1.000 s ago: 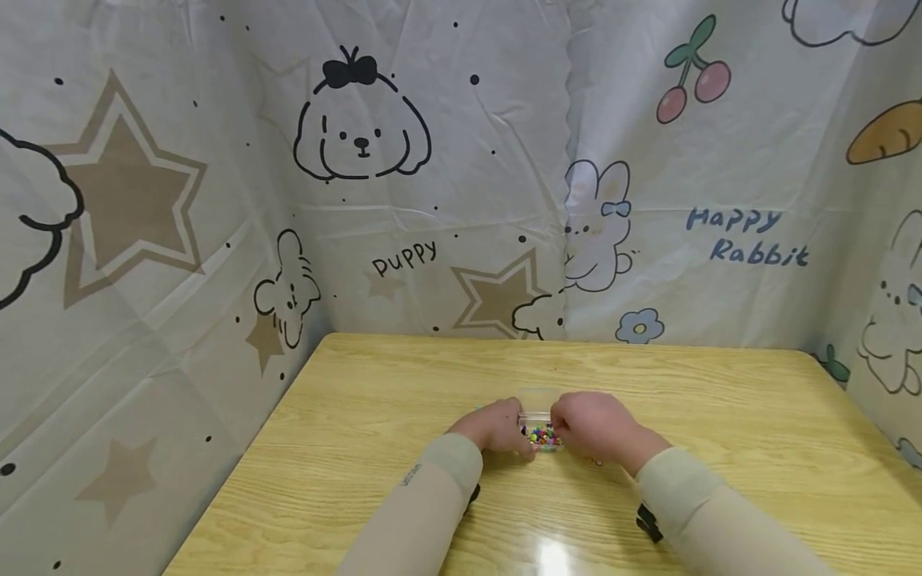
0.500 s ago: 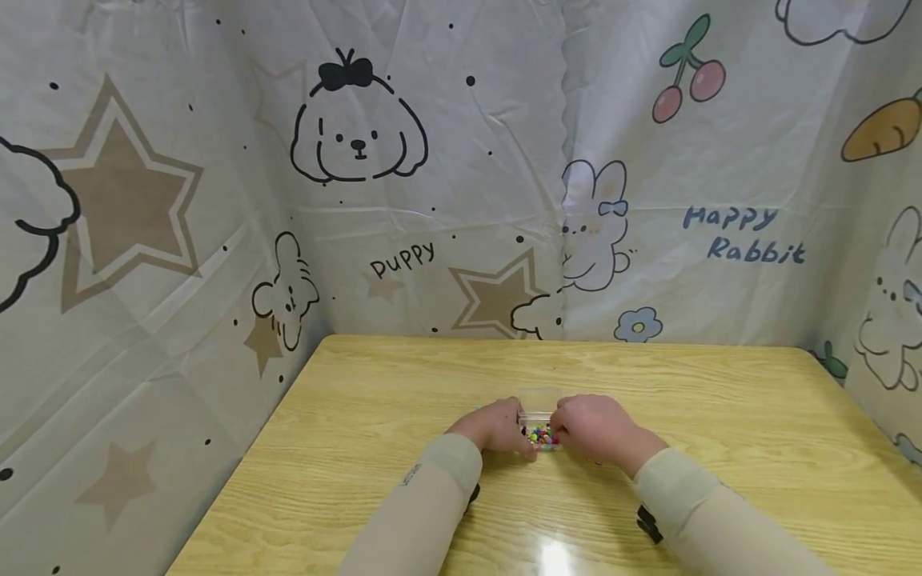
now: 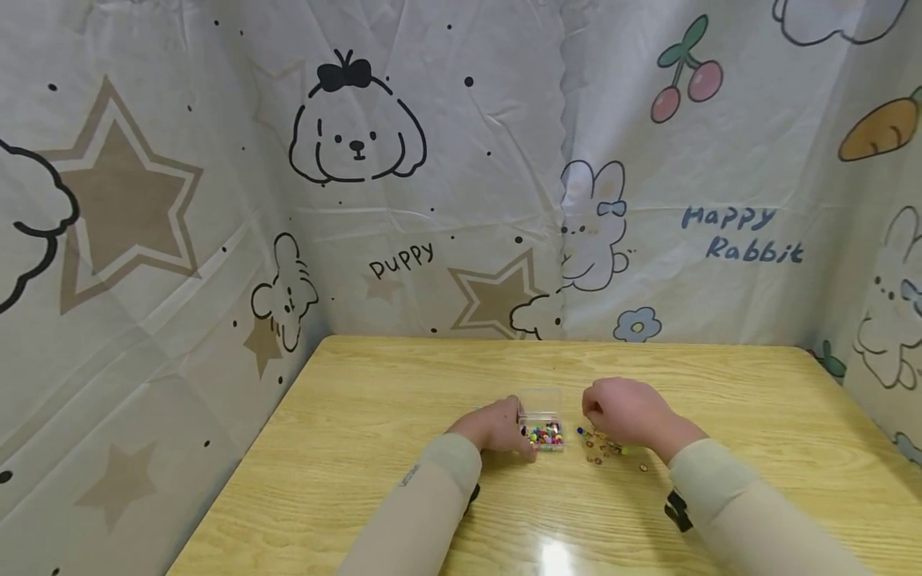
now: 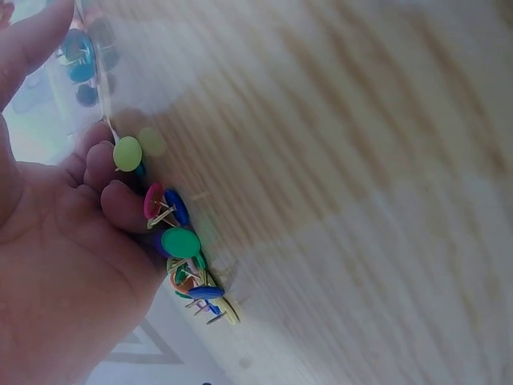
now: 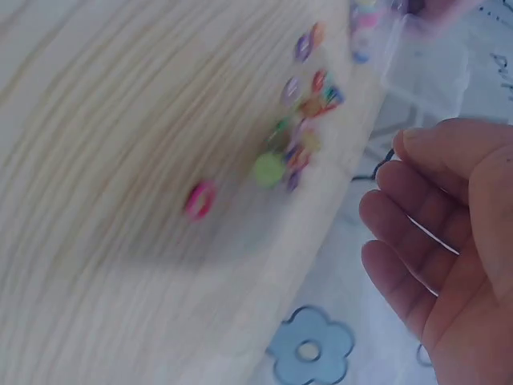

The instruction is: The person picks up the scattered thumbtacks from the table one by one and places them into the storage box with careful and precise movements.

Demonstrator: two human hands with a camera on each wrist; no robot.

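A small clear plastic box (image 3: pixel 540 402) with its lid raised stands on the table, with colourful thumbtacks (image 3: pixel 545 436) inside. My left hand (image 3: pixel 495 426) grips the box from its left side. Beside that hand's curled fingers, the left wrist view shows several more tacks, among them a green thumbtack (image 4: pixel 180 242). My right hand (image 3: pixel 625 412) is over loose thumbtacks (image 3: pixel 596 446) to the right of the box. Seen from the right wrist, this hand's fingers are loosely bent with nothing visible in them. A pink thumbtack (image 5: pixel 200 200) lies apart from the blurred cluster.
The wooden table (image 3: pixel 403 376) has its far edge against a patterned cloth (image 3: pixel 446 160), which also hangs along the left and right sides. One stray tack (image 3: pixel 643 467) lies to the right of the loose group, near the right sleeve.
My right hand has moved from the box's right side out to the right, over the loose thumbtacks, uncovering the box's contents. The left hand has stayed on the box.
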